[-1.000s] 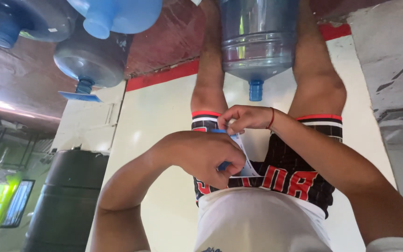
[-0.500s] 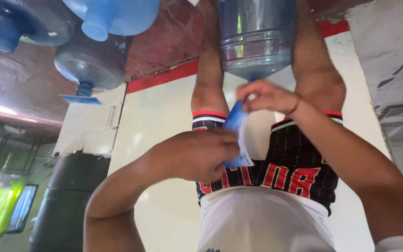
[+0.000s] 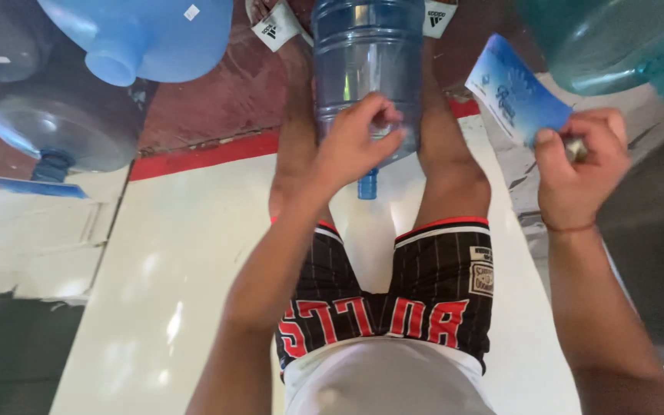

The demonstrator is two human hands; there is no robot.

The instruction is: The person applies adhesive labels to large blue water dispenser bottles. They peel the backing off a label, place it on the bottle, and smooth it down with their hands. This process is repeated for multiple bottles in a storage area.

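Note:
A big clear-blue water jug (image 3: 366, 54) is held between my knees, its blue-capped neck (image 3: 367, 187) pointing toward me. My left hand (image 3: 356, 142) rests on the jug's shoulder just above the neck, fingers curled against it. Off to the right of my leg, my right hand (image 3: 582, 169) pinches a blue and white label sheet (image 3: 515, 92), which sticks up from my fingers. I wear black striped shorts (image 3: 393, 292) with red lettering.
More water jugs lie around: a solid blue one (image 3: 144, 38) at the top left, a clear one with a blue cap (image 3: 59, 127) at the left, and a greenish one (image 3: 624, 38) at the top right. I sit on a white ledge (image 3: 178, 269) edged with a red strip (image 3: 201, 154).
Both hands were together at my waist on the label. My right hand has since carried the label out to the right, and my left hand has gone forward onto the jug.

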